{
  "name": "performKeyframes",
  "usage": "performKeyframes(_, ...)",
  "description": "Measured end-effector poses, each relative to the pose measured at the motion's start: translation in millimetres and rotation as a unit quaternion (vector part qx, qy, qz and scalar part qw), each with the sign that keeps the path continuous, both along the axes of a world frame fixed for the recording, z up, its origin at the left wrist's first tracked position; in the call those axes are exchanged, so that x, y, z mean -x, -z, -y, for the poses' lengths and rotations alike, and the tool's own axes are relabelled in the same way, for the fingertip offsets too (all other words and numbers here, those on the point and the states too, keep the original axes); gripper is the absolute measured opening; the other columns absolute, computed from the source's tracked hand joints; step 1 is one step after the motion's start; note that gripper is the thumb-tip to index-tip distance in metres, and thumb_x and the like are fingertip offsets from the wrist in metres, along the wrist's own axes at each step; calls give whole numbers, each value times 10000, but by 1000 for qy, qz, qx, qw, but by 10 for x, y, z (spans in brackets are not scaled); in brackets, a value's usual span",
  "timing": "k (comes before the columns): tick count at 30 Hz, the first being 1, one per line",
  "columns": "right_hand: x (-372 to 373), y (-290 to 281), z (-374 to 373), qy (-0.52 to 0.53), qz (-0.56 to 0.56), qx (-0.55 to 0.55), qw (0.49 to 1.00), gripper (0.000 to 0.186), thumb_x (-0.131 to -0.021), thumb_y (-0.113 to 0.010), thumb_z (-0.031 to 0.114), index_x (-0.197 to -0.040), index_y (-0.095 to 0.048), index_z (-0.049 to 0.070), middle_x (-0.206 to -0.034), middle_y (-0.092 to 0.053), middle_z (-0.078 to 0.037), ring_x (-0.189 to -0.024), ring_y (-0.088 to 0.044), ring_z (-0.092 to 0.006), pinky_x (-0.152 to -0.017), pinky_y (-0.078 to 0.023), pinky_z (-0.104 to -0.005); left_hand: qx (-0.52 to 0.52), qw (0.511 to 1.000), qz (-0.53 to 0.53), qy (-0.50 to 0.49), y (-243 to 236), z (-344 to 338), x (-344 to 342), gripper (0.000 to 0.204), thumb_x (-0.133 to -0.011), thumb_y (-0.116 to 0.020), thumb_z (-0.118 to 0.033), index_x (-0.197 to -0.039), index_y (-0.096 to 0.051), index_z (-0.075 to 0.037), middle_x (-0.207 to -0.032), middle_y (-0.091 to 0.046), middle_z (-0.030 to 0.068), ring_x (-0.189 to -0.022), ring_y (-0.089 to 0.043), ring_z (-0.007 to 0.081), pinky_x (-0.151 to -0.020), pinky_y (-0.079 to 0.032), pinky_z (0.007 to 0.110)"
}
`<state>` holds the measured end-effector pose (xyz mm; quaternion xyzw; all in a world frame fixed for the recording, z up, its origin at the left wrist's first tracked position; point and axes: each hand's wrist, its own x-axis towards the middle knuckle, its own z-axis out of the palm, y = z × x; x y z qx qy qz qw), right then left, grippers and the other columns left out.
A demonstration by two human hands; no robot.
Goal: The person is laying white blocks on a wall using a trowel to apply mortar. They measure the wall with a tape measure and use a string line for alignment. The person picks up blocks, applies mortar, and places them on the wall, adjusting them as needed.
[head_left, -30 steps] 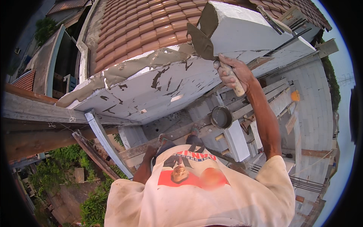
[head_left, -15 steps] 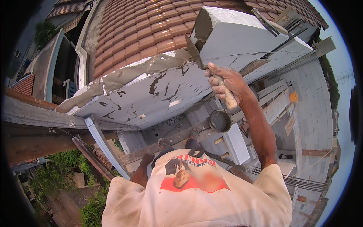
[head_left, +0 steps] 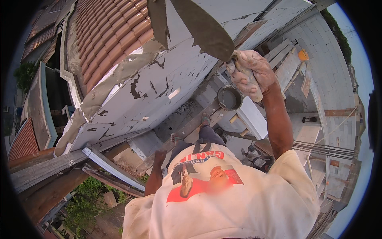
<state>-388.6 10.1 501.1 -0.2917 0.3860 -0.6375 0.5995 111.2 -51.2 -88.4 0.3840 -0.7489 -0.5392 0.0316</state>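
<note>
My right hand [head_left: 252,75] is closed around the handle of a trowel. The pointed trowel blade [head_left: 205,32], coated in grey mortar, reaches up toward the top of the view, close to a white block [head_left: 230,14] set on the wall. Wet mortar [head_left: 158,24] covers that block's left end. A thick, uneven bed of mortar [head_left: 105,89] runs along the top of the white block wall [head_left: 127,97]. My left hand [head_left: 160,156] hangs low beside my body, its fingers too dark and small to read.
Below my right hand is a dark bucket [head_left: 229,98] with grey contents, beside a loose white block [head_left: 251,117]. Roof tiles [head_left: 113,30] lie beyond the wall. Wooden beams [head_left: 47,169] cross at the left above a drop to plants [head_left: 85,207]. Thin rods [head_left: 324,149] stretch at the right.
My right hand has turned the trowel, so its mortar-coated blade now shows broadside and nearer to me. The view has shifted, and my body leans closer to the wall.
</note>
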Motion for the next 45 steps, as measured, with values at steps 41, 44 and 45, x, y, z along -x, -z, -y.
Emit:
performKeyframes(41,2377,7669,-3528,209,-205,-618,729,382,-970,-634,331,-1174,-662,10,-1006,-699,-308,-966,-705,-449,-835,-553,-517,-227,590,597,494,396,-452,3249,762,-899,-651,-641,-1194,-686,60,-1057,-731,276,-1057,-706,381,-894,-527,459)
performKeyframes(44,2145,8484,-3873,327,-165,-607,705,402,-972,-660,378,-1098,-679,-3,-928,-719,-242,-880,-719,-393,-780,-564,-490,-186,572,671,434,114,-735,4063,629,-962,-650,-481,-1314,-629,40,-1046,-747,209,-947,-727,326,-835,-565,418)
performKeyframes(45,2104,8660,-4011,387,-98,-614,681,413,-984,-654,402,-1104,-688,8,-925,-721,-206,-851,-722,-371,-768,-569,-476,-162,606,632,456,132,-694,4126,603,-963,-658,-456,-1304,-632,41,-1028,-745,207,-940,-730,327,-827,-568,420)
